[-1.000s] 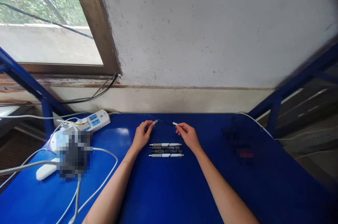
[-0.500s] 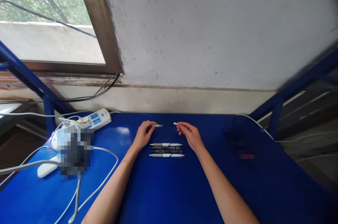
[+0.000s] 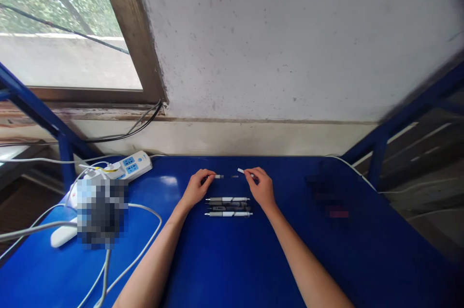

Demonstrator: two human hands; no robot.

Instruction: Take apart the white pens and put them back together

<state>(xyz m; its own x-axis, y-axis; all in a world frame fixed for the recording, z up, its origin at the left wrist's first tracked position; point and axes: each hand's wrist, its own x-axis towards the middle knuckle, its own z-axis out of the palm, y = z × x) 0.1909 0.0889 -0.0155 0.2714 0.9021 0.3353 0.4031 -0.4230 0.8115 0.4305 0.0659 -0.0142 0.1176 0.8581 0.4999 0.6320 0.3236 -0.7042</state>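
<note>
My left hand is closed in a pinch on a slim pen part, whose pale end points right. Opposite it, my right hand pinches a short white pen barrel piece, tilted slightly, its open-looking end toward the left. Between the two parts is a small dark sliver; whether it is joined to the left part I cannot tell. Nearer to me, several pens lie side by side, among them a white-and-grey pen, a black pen and another white-and-grey pen, tips to the left.
The blue table meets the wall at the back. A white power strip with plugs and looping cables occupies the left side, beside a blurred-out patch. Dark objects with a red bit lie on the right. Blue frame bars flank the table.
My right hand has shifted slightly, and more of the white barrel piece shows in its fingers. The dark sliver between the hands now stands out. The row of pens is unmoved.
</note>
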